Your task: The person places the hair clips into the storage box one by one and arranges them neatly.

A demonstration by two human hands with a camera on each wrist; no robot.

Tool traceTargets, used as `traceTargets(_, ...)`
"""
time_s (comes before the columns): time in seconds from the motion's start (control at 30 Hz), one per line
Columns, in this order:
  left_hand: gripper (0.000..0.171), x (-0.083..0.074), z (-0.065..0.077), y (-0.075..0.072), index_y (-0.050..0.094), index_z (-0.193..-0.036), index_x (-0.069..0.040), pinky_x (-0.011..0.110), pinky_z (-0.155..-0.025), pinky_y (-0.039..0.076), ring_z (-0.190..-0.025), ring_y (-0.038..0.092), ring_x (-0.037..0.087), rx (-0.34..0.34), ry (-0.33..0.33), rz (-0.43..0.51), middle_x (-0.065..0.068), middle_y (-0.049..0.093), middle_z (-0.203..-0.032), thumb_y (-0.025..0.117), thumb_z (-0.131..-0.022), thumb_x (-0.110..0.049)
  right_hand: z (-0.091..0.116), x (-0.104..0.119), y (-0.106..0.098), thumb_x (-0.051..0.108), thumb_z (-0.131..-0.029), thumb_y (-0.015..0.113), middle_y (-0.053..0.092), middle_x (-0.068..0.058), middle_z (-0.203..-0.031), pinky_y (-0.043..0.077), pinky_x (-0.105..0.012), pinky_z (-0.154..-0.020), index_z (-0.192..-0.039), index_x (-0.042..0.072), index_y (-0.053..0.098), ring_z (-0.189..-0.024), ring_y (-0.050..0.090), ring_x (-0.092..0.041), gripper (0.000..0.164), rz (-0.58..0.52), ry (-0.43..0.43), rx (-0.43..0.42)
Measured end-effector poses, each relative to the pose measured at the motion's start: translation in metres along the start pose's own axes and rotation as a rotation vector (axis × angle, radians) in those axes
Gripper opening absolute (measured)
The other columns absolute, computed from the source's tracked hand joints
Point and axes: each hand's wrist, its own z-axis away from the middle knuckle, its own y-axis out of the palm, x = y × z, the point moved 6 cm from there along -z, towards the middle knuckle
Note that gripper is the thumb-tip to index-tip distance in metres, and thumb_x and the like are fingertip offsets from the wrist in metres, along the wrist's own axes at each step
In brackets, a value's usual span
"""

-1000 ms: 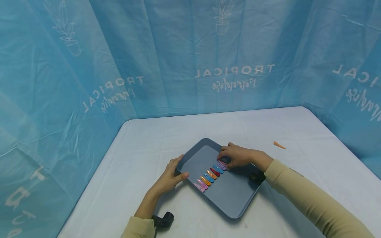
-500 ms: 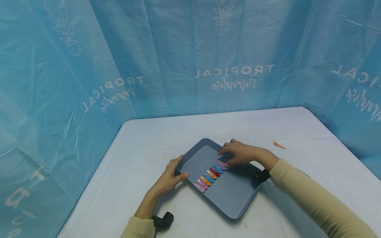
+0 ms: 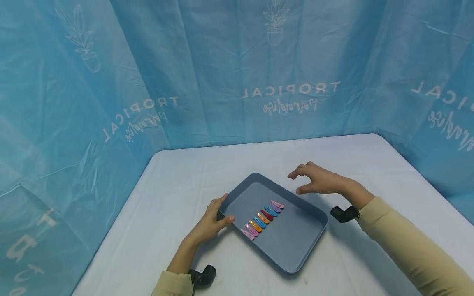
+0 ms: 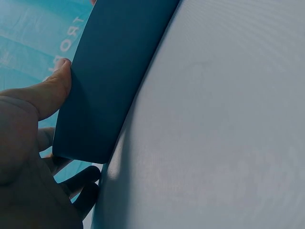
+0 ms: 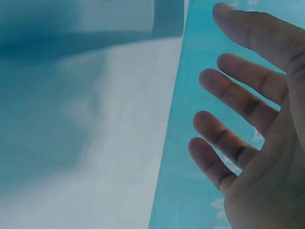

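Observation:
A grey rectangular tray [image 3: 296, 234] lies turned cornerwise on the table in the head view. Inside it, several snap hair clips [image 3: 267, 215] form a slanting row in pink, orange, blue, red and purple. My left hand [image 3: 209, 222] holds the tray's left corner, thumb over the rim and fingers along the outer side; the left wrist view shows the thumb against the tray wall [image 4: 109, 81]. Above the table beyond the tray's right rim, my right hand [image 3: 320, 179] is raised with fingers spread and bent, holding nothing. In the right wrist view its fingers [image 5: 233, 95] stand apart.
A white cloth covers the table [image 3: 192, 172]. Blue printed curtains [image 3: 207, 82] hang behind and at both sides. Each wrist carries a black camera, the left one [image 3: 203, 275] low over the table and the right one [image 3: 344, 214] beside the tray's right corner.
My right hand has left the far end of the clip row and moved up and right, out of the tray. The orange clip on the table is now hidden behind my right arm. The left hand stays.

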Motion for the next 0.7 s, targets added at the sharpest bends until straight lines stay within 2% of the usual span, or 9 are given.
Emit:
traceTargets(0.4,0.08,0.001,0.0,0.0,0.02,-0.152,-0.017,0.062,-0.109,0.023,-0.14,0.022,0.037,0.004,0.002,-0.006,0.016,0.027,-0.15,0.065,-0.089,-0.036,0.027,-0.044,-0.019,0.032,-0.082,0.073,0.061,-0.011,-0.12,0.046,-0.042,-0.082,-0.126,0.008,0.059,-0.108,0.045,-0.027,0.052,0.035,0.131,-0.156)
traceTargets(0.7,0.08,0.0,0.001,0.0,0.021,-0.152,-0.016,0.063,-0.108,0.023,-0.14,0.022,0.037,0.007,-0.007,0.004,0.016,0.027,-0.15,0.065,-0.088,-0.035,0.051,-0.074,-0.018,0.032,-0.083,0.072,0.06,-0.019,-0.12,0.046,-0.05,-0.082,-0.127,0.004,0.057,-0.107,0.044,-0.032,0.055,0.019,0.247,-0.223)
